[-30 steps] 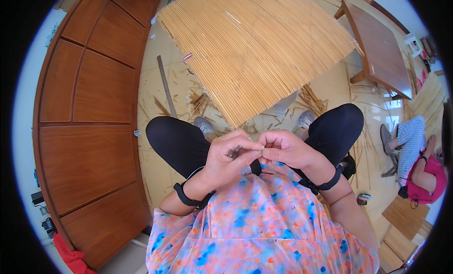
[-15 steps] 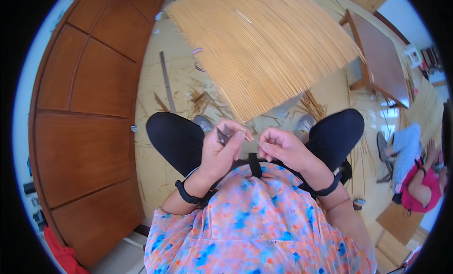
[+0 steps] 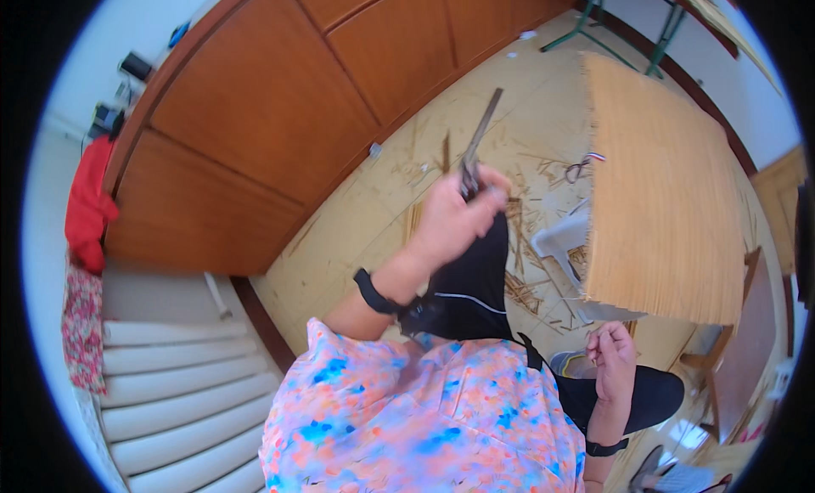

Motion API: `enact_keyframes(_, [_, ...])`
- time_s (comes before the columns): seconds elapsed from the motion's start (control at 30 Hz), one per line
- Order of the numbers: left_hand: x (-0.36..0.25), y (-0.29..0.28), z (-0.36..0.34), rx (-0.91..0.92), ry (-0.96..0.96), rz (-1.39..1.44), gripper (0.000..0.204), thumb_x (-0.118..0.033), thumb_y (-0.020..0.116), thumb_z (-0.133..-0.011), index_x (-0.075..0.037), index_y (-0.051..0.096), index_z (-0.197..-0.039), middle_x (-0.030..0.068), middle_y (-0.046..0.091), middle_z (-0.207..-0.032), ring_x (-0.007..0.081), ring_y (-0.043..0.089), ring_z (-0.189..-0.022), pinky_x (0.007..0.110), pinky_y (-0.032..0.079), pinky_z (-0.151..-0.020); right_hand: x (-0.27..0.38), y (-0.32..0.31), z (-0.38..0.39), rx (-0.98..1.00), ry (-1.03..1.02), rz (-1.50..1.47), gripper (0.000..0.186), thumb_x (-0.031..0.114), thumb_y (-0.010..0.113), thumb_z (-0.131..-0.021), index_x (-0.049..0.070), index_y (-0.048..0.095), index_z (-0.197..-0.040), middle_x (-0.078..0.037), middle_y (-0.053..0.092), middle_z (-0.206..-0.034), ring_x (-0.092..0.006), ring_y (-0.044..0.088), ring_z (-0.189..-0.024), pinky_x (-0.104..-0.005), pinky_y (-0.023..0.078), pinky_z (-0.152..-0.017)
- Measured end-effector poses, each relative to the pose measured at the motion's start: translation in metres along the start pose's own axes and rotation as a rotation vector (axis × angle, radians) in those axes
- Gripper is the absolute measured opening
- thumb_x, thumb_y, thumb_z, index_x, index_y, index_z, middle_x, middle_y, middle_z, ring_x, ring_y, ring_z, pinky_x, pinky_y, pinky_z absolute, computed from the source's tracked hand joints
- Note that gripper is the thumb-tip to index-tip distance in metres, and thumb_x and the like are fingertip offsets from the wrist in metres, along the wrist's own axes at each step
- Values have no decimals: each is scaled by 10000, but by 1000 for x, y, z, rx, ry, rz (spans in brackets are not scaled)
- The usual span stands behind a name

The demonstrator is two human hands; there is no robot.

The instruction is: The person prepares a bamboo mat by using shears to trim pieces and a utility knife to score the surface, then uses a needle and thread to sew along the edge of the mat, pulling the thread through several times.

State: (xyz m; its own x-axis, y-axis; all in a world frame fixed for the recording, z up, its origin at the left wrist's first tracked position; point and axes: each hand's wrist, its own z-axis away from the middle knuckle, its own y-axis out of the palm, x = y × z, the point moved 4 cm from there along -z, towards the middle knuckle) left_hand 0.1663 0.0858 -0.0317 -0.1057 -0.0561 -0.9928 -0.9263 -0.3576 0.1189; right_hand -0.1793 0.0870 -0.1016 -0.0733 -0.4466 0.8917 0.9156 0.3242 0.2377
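over the littered floor [image 3: 365,217], our left hand [image 3: 454,217] has its grip wrapped around a dark tool [image 3: 469,183]; our right hand [image 3: 611,355] is curled just beside the slatted mat [image 3: 662,196], and we cannot tell whether its grip pinches anything.

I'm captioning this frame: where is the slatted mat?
In the head view, the mat is on the right side, its near edge just beyond the right hand and its left edge beside a white plastic object.
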Motion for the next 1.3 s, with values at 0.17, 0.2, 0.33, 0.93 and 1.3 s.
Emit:
enact_keyframes(0.17, [16, -150, -6, -449, 129, -159, 112, -90, 657, -902, -19, 658, -989, -10, 592, -736, 53, 509, -592, 218, 404, -529, -2, 5, -6, 26, 32, 73, 122, 156, 566, -978, 39, 542, -948, -38, 574, -791, -84, 510, -671, -195, 408, -625])
enact_keyframes(0.2, [34, -181, -5, -496, 75, -153, 93, -80, 652, -900, -18, 655, -970, -9, 588, -732, 59, 503, -576, 222, 397, -512, -4, 5, -7, 24, 44, 83, 125, 158, 567, -981, 40, 541, -947, -38, 573, -791, -84, 511, -671, -195, 408, -625])
enact_keyframes(0.33, [159, -290, 30, -672, -223, -199, 103, -141, 678, -872, -41, 670, -846, -31, 548, -622, 72, 480, -501, 250, 379, -468, -16, 3, -14, 28, 121, 153, 134, 170, 567, -989, 47, 540, -945, -33, 576, -791, -81, 511, -662, -191, 414, -613])
enact_keyframes(0.93, [417, -300, 58, -496, -579, -782, 223, -269, 685, -854, -51, 687, -805, 71, 623, -614, 186, 573, -508, 363, 450, -503, -51, -24, -44, -290, 366, 392, 107, 190, 572, -986, 84, 557, -972, -10, 578, -758, -85, 519, -569, -198, 410, -503])
enact_keyframes(1.3, [-96, -347, -25, -1039, 752, -825, 67, -42, 618, -905, -17, 679, -903, 108, 575, -791, 236, 583, -682, 336, 470, -622, -76, -47, -81, -124, 274, 818, 366, 440, 692, -875, 83, 662, -802, -3, 554, -604, -120, 448, -480, -296, 373, -427])
